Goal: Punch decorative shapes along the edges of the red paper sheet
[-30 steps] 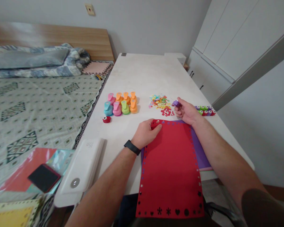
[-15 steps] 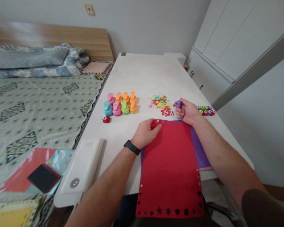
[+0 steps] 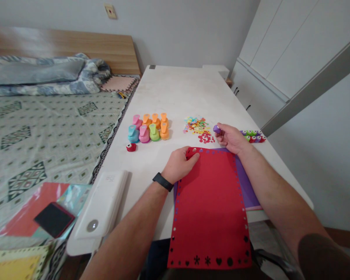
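A red sheet with punched shapes along its edges lies on the white table and hangs over the near edge, on top of a purple sheet. My left hand presses on the red sheet's far left corner. My right hand is closed around a small purple punch, just beyond the sheet's far right corner, next to a pile of coloured paper cut-outs.
Several larger pastel punches stand in a group left of centre, a small red punch in front of them. A row of small punches lies by the right edge. A white box sits near left. A bed is left.
My right hand has turned the purple punch slightly and shifted it a little, staying beside the cut-outs. My left hand and the red sheet have not moved.
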A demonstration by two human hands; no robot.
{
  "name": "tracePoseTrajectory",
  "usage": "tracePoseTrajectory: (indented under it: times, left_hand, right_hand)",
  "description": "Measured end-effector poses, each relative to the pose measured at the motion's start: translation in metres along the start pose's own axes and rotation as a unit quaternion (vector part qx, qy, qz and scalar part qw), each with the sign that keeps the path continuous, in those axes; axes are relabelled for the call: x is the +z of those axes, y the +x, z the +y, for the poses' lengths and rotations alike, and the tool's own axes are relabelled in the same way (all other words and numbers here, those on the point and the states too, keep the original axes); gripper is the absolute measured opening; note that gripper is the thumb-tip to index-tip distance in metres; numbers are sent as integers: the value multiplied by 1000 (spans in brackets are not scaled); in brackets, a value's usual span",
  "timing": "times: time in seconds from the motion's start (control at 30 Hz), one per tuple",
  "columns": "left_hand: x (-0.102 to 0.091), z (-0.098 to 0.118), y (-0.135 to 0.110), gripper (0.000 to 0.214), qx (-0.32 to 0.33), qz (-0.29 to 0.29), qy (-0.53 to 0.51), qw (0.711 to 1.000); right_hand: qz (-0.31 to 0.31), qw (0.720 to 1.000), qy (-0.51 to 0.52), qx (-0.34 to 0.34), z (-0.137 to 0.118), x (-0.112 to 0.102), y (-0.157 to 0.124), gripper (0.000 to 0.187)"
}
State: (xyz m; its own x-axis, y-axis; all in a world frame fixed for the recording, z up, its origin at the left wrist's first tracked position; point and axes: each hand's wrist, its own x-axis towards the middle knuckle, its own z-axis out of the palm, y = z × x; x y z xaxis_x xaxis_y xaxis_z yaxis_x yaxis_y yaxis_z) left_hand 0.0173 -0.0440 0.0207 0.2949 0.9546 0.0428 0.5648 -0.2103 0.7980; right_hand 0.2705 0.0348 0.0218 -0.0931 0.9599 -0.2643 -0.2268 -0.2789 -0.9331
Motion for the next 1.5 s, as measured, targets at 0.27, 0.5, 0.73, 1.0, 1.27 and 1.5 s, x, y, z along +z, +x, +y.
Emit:
tracePoseTrajectory:
  times: [0.27,0.5,0.73,1.0,1.27,1.5]
  left_hand:
    - [-1,1,0,29,0,-4,-10,1000]
    - [-2,2,0,30,-8,-7,-9,1000]
    - [-1,1,1,30,-4,-5,-5,1000]
    - [-1,2,0,29,-6,-4,-11,1000]
    - [0,2,1,31,-5,-2,-11,1000]
    - [0,1,1,30,-5,-1,-5,1000]
  right_hand:
    - [45,997,-55,-29,6,-2,3,30]
    - [96,992,-84,-16,5,4,4,22]
    - [88,991,-96,-14,5,4,4,19]
    - [107,988,-103,-46,5,5,5,26]
    - [92,992,-85,-21,2,7,2,24]
    - [114,990,-86,-7,6,4,7,22]
